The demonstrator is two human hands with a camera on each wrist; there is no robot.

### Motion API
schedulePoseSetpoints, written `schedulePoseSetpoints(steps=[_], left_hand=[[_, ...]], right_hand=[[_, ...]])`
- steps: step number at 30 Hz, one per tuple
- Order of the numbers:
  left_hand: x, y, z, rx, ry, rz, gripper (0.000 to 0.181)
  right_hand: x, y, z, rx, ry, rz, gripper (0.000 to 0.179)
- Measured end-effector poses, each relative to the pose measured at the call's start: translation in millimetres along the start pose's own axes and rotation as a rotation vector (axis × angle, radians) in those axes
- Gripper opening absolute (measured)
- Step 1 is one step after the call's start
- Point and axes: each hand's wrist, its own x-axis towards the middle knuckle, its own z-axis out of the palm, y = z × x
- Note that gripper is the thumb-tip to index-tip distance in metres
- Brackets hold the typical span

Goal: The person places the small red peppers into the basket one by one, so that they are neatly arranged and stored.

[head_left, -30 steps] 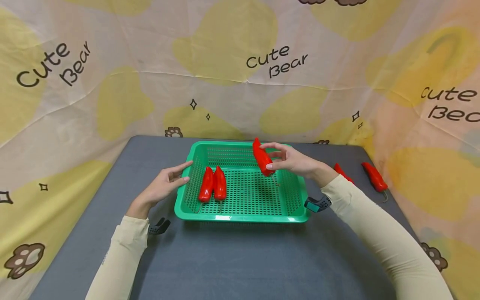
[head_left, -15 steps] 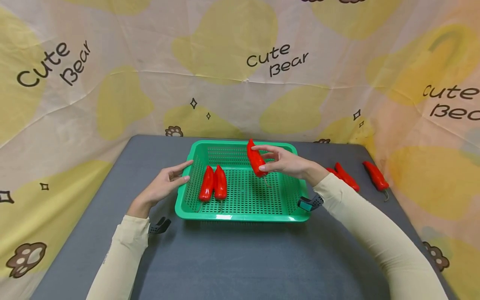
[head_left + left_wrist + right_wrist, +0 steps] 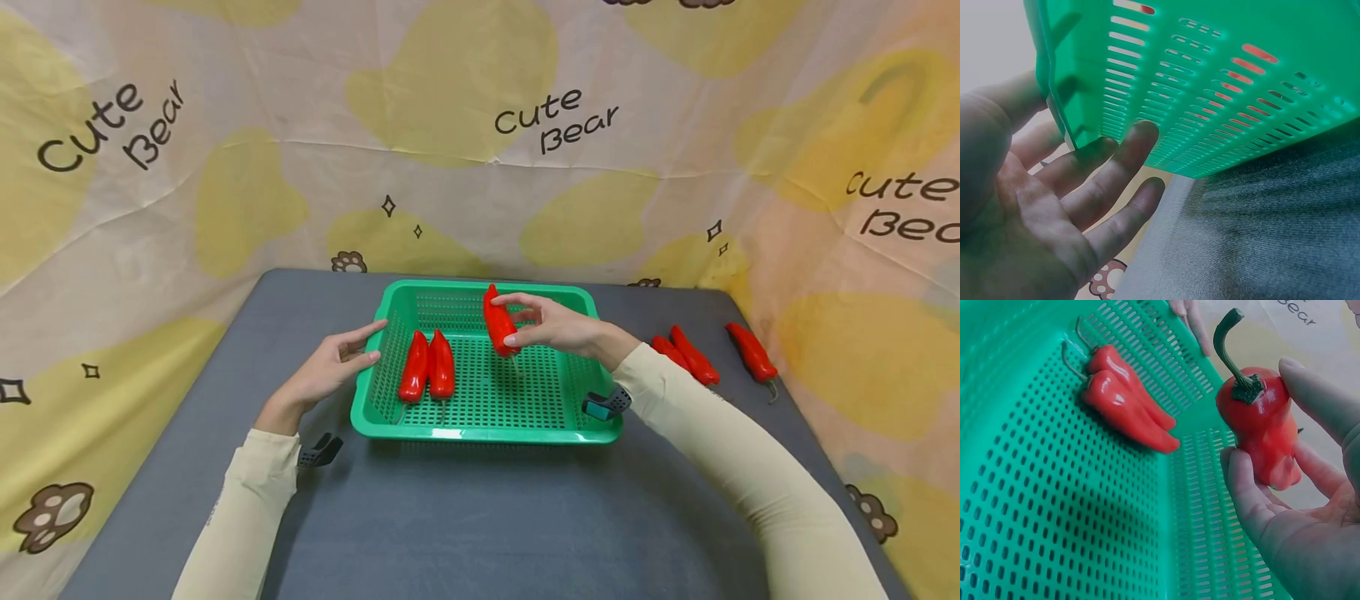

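Observation:
My right hand [image 3: 551, 323] holds a red chili pepper [image 3: 497, 321] between thumb and fingers, over the inside of a green plastic basket [image 3: 487, 435]. In the right wrist view the held pepper [image 3: 1260, 419] has its curved green stem up and towards the camera. Two more red peppers [image 3: 1129, 412] lie side by side on the basket floor, at the left in the head view. At the left rim, my left hand [image 3: 324, 372] grips the basket; thumb and index finger lie on the rim. The left wrist view shows the other fingers [image 3: 1107, 184] below it, along the perforated outer wall.
Three red peppers lie on the grey table [image 3: 480, 517] right of the basket: two close together [image 3: 693, 357] beside the right sleeve, one [image 3: 752, 352] near the right edge. A printed cloth [image 3: 450, 125] hangs behind the table and along its sides.
My right hand has moved left and slightly lower over the basket with the pepper. The sleeve now uncovers more of the peppers on the right. The left hand has stayed put.

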Motion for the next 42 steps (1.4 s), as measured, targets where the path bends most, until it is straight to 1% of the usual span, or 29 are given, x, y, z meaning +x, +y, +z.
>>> schedulePoseSetpoints(steps=[8, 13, 19, 26, 34, 42], left_hand=[[-0.5, 1.2, 1.2, -0.03, -0.01, -0.009, 0.059], [-1.3, 1.4, 1.1, -0.037, -0.009, -0.01, 0.059], [-1.2, 1.8, 0.9, -0.039, -0.008, -0.001, 0.059], [-0.6, 0.8, 0.2, -0.03, -0.008, 0.0, 0.058], [0.0, 1.2, -0.2, -0.003, -0.003, 0.005, 0.058], [-0.4, 1.6, 0.5, -0.004, -0.001, -0.001, 0.058]], right_hand=[[8.2, 3.6, 7.5, -0.002, -0.013, 0.037, 0.065], [13.6, 6.5, 12.9, -0.027, -0.025, 0.073, 0.065], [18.3, 6.9, 18.4, -0.058, -0.021, 0.11, 0.063], [24.7, 8.7, 22.2, -0.086, -0.025, 0.129, 0.064], [33.4, 14.9, 26.5, -0.065, -0.045, 0.153, 0.064], [40.3, 20.1, 30.9, -0.132, -0.033, 0.197, 0.065]])
